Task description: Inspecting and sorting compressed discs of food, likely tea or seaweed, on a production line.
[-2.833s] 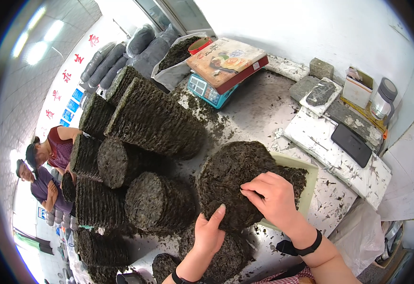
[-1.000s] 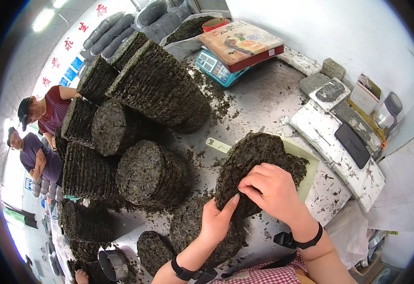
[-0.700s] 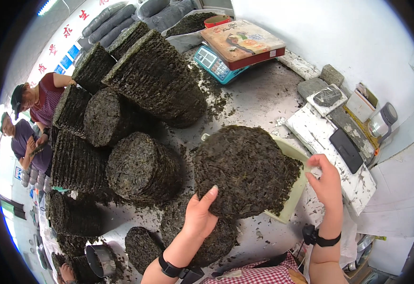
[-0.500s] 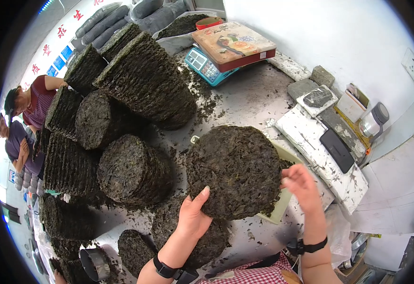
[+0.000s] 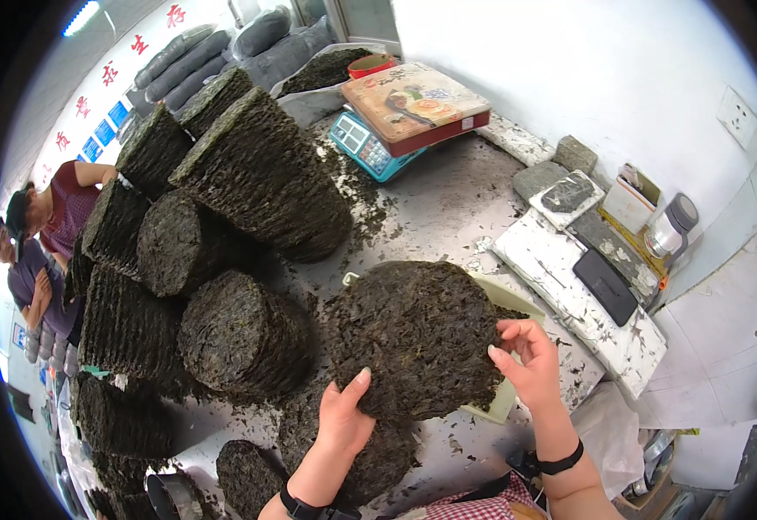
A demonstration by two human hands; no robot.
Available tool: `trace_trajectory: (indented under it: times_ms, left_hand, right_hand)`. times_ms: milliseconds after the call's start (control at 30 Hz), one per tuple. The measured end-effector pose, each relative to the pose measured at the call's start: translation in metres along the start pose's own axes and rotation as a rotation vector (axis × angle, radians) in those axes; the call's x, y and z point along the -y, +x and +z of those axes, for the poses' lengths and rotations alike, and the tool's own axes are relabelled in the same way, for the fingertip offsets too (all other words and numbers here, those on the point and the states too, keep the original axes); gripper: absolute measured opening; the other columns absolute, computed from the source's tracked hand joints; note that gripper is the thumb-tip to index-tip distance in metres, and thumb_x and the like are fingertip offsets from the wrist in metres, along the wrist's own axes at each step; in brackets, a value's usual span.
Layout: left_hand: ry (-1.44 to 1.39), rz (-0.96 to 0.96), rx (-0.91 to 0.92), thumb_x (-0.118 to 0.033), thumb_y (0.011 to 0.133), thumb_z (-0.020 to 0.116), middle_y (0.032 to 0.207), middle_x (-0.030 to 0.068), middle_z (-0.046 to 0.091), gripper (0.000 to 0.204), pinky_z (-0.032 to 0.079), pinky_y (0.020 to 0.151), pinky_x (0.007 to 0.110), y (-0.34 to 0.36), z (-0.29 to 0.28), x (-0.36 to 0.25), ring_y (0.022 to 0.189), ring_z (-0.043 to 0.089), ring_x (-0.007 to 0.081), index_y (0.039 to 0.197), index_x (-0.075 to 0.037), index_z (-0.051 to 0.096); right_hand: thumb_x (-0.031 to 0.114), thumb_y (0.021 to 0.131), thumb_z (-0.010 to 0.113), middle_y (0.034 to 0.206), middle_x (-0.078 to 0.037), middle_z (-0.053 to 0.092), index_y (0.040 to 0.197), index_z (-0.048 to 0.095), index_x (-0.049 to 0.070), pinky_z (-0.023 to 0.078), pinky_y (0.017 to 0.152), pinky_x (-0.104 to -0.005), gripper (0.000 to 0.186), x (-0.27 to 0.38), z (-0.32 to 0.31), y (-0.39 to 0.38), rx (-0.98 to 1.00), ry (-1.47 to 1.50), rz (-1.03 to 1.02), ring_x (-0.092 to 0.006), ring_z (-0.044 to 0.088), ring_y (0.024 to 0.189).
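A round, dark disc of dried seaweed (image 5: pixel 417 338) is held above the table, its broad face toward me. My left hand (image 5: pixel 346 420) grips its lower left edge, with the thumb on top and the fingers hidden beneath. At the right edge my right hand (image 5: pixel 526 360) has its fingers curled, with thumb and forefinger at the rim. Behind the disc, a pale green tray (image 5: pixel 504 407) is mostly covered. Below my left hand lies another seaweed disc (image 5: pixel 387 459), with a smaller one (image 5: pixel 247 477) beside it.
Tall stacks of seaweed discs (image 5: pixel 262 173) fill the left side. A blue scale (image 5: pixel 363 143) bears a flat box (image 5: pixel 417 100) at the back. To the right are a phone (image 5: pixel 605 286), a flask (image 5: pixel 673 225) and a white board (image 5: pixel 560 260). Two people (image 5: pixel 58 225) stand far left.
The disc now leans flatter and sits a little lower in view. My right hand has moved slightly left and down, with its thumb at the rim. The whole view has shifted slightly.
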State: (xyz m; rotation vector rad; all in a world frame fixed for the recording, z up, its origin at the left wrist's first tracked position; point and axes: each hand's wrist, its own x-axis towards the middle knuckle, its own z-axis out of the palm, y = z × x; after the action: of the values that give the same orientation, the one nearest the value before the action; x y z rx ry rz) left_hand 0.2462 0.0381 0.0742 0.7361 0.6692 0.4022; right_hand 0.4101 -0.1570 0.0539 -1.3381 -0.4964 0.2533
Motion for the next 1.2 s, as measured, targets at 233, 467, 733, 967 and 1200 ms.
trace_trajectory:
  times_ms: [233, 467, 733, 967, 1200]
  left_hand:
    - [0.083, 0.144, 0.052, -0.01, 0.089, 0.061, 0.112, 0.0121, 0.061, 0.031, 0.051, 0.088, 0.045, -0.014, 0.006, -0.004, 0.103, 0.061, 0.0264, 0.117, 0.0, 0.052]
    - [0.117, 0.171, 0.122, -0.005, 0.091, 0.058, 0.113, 0.0105, 0.06, 0.029, 0.049, 0.09, 0.04, -0.026, -0.004, 0.001, 0.103, 0.059, 0.0222, 0.119, -0.002, 0.052]
    - [-0.017, 0.017, 0.053, -0.008, 0.092, 0.057, 0.113, 0.0108, 0.06, 0.027, 0.051, 0.088, 0.042, -0.032, -0.011, -0.016, 0.104, 0.06, 0.0245, 0.118, -0.001, 0.051]
    - [0.109, -0.086, 0.201, -0.032, 0.082, 0.071, 0.129, 0.0141, 0.052, 0.068, 0.046, 0.097, 0.045, -0.041, -0.03, -0.025, 0.116, 0.054, 0.028, 0.133, 0.0, 0.04]
    - [0.644, -0.035, 0.557, -0.028, 0.083, 0.067, 0.132, 0.0151, 0.051, 0.065, 0.037, 0.102, 0.035, -0.008, -0.012, -0.094, 0.121, 0.049, 0.0208, 0.135, 0.002, 0.043]
  right_hand:
    - [0.0, 0.079, 0.071, 0.11, -0.011, 0.06, 0.09, 0.067, 0.001, 0.051, 0.064, -0.024, 0.012, 0.022, 0.017, 0.005, -0.035, -0.329, -0.125, -0.0122, 0.062, 0.077]
    - [0.006, 0.082, 0.069, 0.1, -0.011, 0.065, 0.088, 0.066, 0.002, 0.052, 0.066, -0.0247, 0.009, 0.023, 0.028, 0.007, -0.065, -0.602, -0.241, -0.014, 0.064, 0.079]
    - [0.024, 0.095, 0.053, 0.119, -0.013, 0.058, 0.117, 0.053, 0.005, 0.043, 0.092, -0.032, 0.029, 0.012, -0.028, 0.027, 0.053, -0.653, -0.1, -0.0208, 0.053, 0.114]
    - [0.004, 0.085, 0.064, 0.112, -0.006, 0.057, 0.128, 0.043, 0.003, 0.044, 0.084, -0.0238, 0.049, 0.019, 0.007, 0.013, 0.263, 0.27, 0.318, -0.0117, 0.053, 0.1]
    - [0.002, 0.084, 0.066, 0.094, 0.002, 0.053, 0.121, 0.046, 0.006, 0.04, 0.074, -0.0174, 0.042, 0.033, 0.033, 0.007, 0.604, 0.196, 0.464, -0.0024, 0.047, 0.086]
